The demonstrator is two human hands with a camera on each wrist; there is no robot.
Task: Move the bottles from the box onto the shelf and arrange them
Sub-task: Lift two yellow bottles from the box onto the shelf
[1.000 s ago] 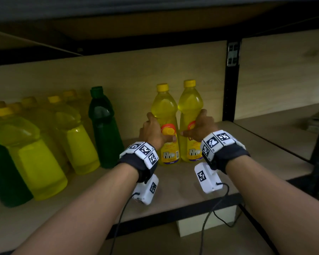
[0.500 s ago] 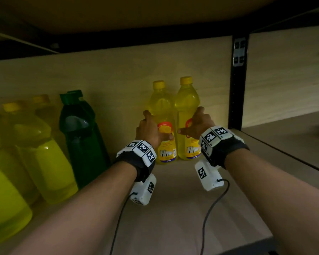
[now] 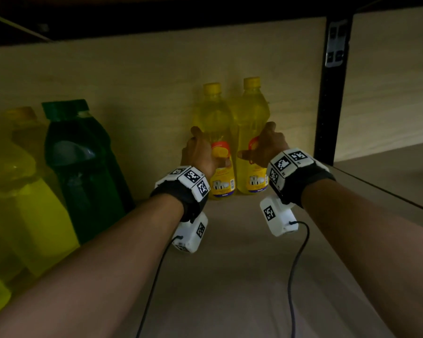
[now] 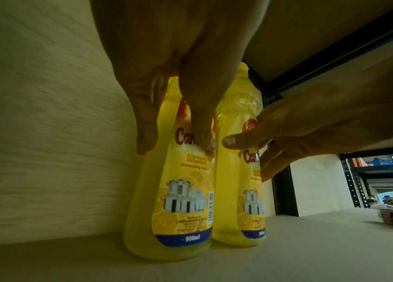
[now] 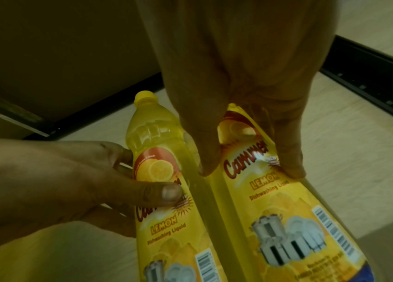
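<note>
Two slim yellow lemon dishwashing bottles stand upright side by side on the wooden shelf (image 3: 230, 264), close to its back panel. My left hand (image 3: 200, 152) grips the left bottle (image 3: 214, 123) around its middle, thumb on the label. In the left wrist view the left hand (image 4: 175, 145) wraps that left bottle (image 4: 183, 190). My right hand (image 3: 264, 147) grips the right bottle (image 3: 253, 115) the same way. The right wrist view shows the right hand (image 5: 250, 170) on the right bottle (image 5: 275, 200), with the left bottle (image 5: 161, 171) touching it. The box is out of view.
A dark green bottle (image 3: 83, 167) and several larger yellow bottles (image 3: 22, 191) stand along the shelf's left side. A black upright post (image 3: 330, 93) bounds the bay on the right, with another shelf bay beyond. The shelf above hangs low overhead.
Both hands have pushed the two yellow bottles further back on the shelf towards the back panel. My head has moved in closer under the upper shelf.
</note>
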